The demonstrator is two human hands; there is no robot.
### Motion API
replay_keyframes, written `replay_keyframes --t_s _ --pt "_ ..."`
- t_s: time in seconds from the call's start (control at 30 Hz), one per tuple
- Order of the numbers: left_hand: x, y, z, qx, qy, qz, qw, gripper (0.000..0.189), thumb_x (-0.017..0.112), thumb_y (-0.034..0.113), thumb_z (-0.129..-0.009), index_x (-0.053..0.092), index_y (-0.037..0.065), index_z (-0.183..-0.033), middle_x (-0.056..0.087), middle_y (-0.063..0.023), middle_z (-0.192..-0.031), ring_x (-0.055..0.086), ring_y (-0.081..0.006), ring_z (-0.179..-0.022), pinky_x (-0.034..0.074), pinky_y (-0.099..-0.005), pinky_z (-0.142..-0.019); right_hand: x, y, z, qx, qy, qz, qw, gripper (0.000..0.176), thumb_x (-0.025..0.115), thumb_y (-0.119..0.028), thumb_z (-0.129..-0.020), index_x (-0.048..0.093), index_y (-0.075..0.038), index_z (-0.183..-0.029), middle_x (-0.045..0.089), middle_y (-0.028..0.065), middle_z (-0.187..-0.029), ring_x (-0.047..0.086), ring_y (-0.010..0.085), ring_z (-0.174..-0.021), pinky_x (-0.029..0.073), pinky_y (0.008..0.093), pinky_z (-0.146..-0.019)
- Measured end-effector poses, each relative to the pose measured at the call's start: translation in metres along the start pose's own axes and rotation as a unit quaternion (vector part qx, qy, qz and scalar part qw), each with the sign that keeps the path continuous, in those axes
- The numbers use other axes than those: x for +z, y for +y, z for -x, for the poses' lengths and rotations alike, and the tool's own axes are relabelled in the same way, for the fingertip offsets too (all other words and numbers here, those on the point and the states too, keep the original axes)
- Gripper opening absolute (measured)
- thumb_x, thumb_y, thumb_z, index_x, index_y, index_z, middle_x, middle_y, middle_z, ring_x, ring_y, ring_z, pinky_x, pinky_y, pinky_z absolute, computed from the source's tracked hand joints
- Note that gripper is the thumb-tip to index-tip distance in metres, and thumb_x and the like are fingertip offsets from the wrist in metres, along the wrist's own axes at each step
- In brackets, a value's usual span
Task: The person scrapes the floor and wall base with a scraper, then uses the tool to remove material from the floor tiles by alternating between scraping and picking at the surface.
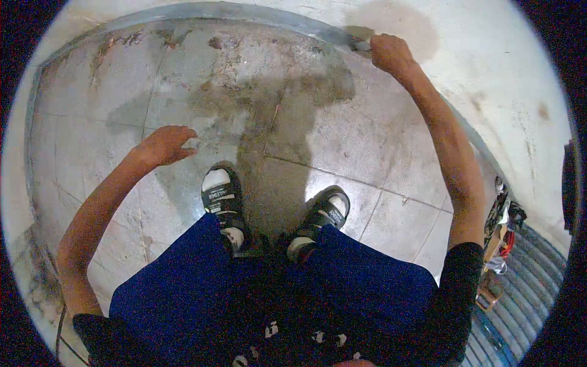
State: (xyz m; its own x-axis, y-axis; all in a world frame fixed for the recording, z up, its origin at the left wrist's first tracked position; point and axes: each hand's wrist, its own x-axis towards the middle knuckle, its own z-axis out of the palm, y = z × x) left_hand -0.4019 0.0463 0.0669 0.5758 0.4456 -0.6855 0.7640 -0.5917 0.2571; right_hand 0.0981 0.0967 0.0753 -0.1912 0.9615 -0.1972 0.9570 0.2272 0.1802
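Observation:
My right hand [390,54] is closed round a tool whose thin end [362,45] points left, against the foot of the pale wall [489,67]. The tool's exact kind is too small to make out. Over the tiled floor [208,122], left of my feet, my left hand [169,145] hangs with its fingers curled and their tips close together; a small pale spot shows at the fingertips, and I cannot make out whether it is an object.
A grey band [244,13] curves along the wall's foot. Below me are my sandalled feet [224,194]. Assorted items [498,244] lie at the right beside a ribbed grey surface [532,275]. Dark stains mark the floor near the wall.

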Motion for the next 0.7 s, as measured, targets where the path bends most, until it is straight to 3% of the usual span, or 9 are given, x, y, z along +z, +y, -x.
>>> replay_keyframes --t_s 0.1,0.23,0.33,0.47,0.5,0.6,0.7 --pt "0.007 -0.007 0.002 0.008 0.005 -0.011 1.000 0.045 0.061 0.039 -0.084 0.056 0.007 -0.116 0.059 -0.0156 -0.117 0.055 -0.0342 -0.107 0.045 -0.0431 -0.091 0.015 0.005 0.009 -0.008 -0.019 0.042 0.999 0.018 0.057 -0.011 -0.074 0.063 0.001 -0.084 0.065 0.0213 -0.088 0.065 0.0345 -0.083 0.053 0.0444 -0.073" --pt "0.011 -0.013 0.003 0.020 0.009 -0.020 1.000 0.046 0.061 0.039 -0.084 0.055 0.008 -0.117 0.058 -0.0151 -0.117 0.055 -0.0338 -0.108 0.044 -0.0428 -0.092 0.004 0.016 0.021 0.047 -0.053 0.024 0.997 0.015 0.058 -0.010 -0.073 0.064 0.000 -0.082 0.065 0.0203 -0.083 0.065 0.0355 -0.078 0.053 0.0445 -0.070" --pt "0.008 -0.010 0.002 -0.011 -0.013 -0.014 1.000 0.047 0.060 0.040 -0.084 0.055 0.008 -0.118 0.058 -0.0150 -0.119 0.055 -0.0333 -0.109 0.044 -0.0426 -0.093 0.018 0.021 0.033 0.026 -0.014 0.045 0.999 0.014 0.059 -0.010 -0.072 0.064 0.000 -0.080 0.065 0.0198 -0.079 0.065 0.0359 -0.075 0.053 0.0446 -0.068" --pt "0.010 -0.004 -0.001 0.006 -0.001 -0.041 0.999 0.044 0.061 0.034 -0.084 0.055 0.004 -0.116 0.059 -0.0180 -0.112 0.056 -0.0350 -0.105 0.044 -0.0442 -0.090 0.017 0.014 0.040 -0.007 -0.030 0.037 0.999 0.014 0.058 -0.010 -0.072 0.063 0.000 -0.081 0.064 0.0207 -0.079 0.065 0.0363 -0.073 0.053 0.0445 -0.066" --pt "0.007 -0.002 -0.002 0.013 0.002 -0.033 0.999 0.045 0.061 0.035 -0.084 0.055 0.004 -0.116 0.059 -0.0181 -0.112 0.056 -0.0349 -0.105 0.044 -0.0440 -0.090 0.016 0.025 0.043 -0.006 0.012 0.012 1.000 0.015 0.057 -0.010 -0.072 0.063 0.000 -0.081 0.064 0.0212 -0.078 0.065 0.0366 -0.072 0.053 0.0439 -0.064" --pt "0.005 0.000 -0.002 0.011 -0.001 -0.011 1.000 0.046 0.061 0.035 -0.084 0.055 0.004 -0.117 0.059 -0.0179 -0.114 0.056 -0.0346 -0.106 0.044 -0.0434 -0.091 0.021 0.037 0.050 0.035 -0.010 0.044 0.998 0.015 0.056 -0.010 -0.073 0.064 -0.001 -0.082 0.064 0.0210 -0.078 0.065 0.0364 -0.072 0.053 0.0435 -0.064" --pt "0.013 -0.008 -0.003 0.017 0.005 -0.018 1.000 0.047 0.061 0.036 -0.084 0.054 0.004 -0.118 0.058 -0.0174 -0.116 0.055 -0.0343 -0.107 0.043 -0.0430 -0.092 0.031 0.021 0.060 -0.005 -0.028 0.058 0.998 0.013 0.057 -0.009 -0.072 0.064 -0.001 -0.079 0.065 0.0197 -0.078 0.065 0.0354 -0.072 0.053 0.0428 -0.065"
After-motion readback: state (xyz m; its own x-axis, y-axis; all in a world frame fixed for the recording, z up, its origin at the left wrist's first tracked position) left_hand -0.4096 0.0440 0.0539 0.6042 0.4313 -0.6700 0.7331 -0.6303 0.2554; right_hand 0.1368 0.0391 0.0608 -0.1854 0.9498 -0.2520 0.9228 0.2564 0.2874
